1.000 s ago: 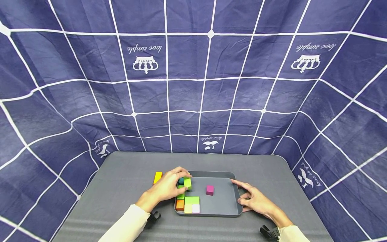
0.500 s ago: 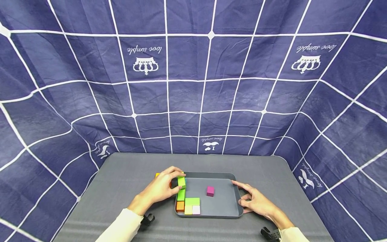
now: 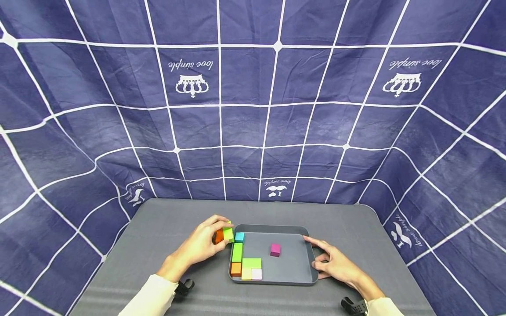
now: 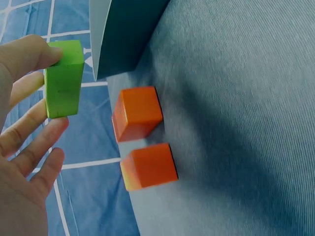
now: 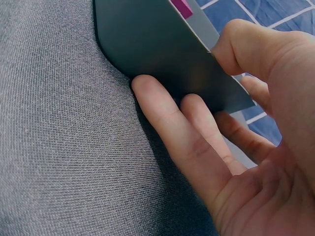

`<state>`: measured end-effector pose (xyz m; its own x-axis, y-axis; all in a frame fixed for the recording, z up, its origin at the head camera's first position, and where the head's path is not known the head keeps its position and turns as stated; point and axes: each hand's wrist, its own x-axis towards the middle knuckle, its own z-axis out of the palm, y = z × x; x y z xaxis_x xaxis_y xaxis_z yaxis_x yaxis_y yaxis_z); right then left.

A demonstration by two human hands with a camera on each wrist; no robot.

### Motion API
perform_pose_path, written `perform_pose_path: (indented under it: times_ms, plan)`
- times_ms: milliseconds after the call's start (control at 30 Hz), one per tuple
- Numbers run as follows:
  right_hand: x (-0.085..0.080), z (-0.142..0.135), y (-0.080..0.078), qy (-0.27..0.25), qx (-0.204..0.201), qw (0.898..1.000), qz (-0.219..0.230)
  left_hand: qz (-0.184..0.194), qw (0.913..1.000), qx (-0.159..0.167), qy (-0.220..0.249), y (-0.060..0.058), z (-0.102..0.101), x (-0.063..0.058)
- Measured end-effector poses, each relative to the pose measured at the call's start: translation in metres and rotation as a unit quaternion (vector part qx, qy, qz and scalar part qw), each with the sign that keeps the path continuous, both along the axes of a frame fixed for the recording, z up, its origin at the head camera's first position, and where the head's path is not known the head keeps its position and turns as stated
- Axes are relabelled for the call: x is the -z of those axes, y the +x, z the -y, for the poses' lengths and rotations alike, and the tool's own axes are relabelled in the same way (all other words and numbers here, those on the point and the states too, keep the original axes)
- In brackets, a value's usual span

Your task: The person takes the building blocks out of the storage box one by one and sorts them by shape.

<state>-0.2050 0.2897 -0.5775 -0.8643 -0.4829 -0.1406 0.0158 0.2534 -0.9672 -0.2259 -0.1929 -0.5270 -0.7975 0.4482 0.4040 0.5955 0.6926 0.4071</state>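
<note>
My left hand pinches a bright green block between thumb and fingertips, just off the tray's left side. In the left wrist view, that green block stands raised, the thumb over its top end. My right hand rests on the right wall of a shallow grey tray. The right wrist view has several fingertips against the tray's outer wall, the thumb by its rim. Along the tray's left side lie a light blue cube, a green block and an orange block.
Also in the tray are a light green block, a yellow one, a white one and a magenta cube standing apart. Orange blocks sit on the grey tabletop left of the tray. A blue curtain surrounds the table.
My left hand has moved left with the green block, from over the tray to beyond its left rim. The light blue cube now shows fully. The right hand stays put.
</note>
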Motion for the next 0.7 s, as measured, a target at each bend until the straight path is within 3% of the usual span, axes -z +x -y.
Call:
perform_pose_path:
  times_ms: [500,700]
  plan:
    - [0.002,-0.001,-0.001,-0.003,0.004,1.000,-0.003,-0.063,0.9975,-0.033,0.008,-0.004,0.039,0.006]
    - [0.002,-0.002,-0.001,-0.006,0.000,1.000,-0.005,-0.036,0.9982,-0.048,0.001,-0.004,0.051,0.010]
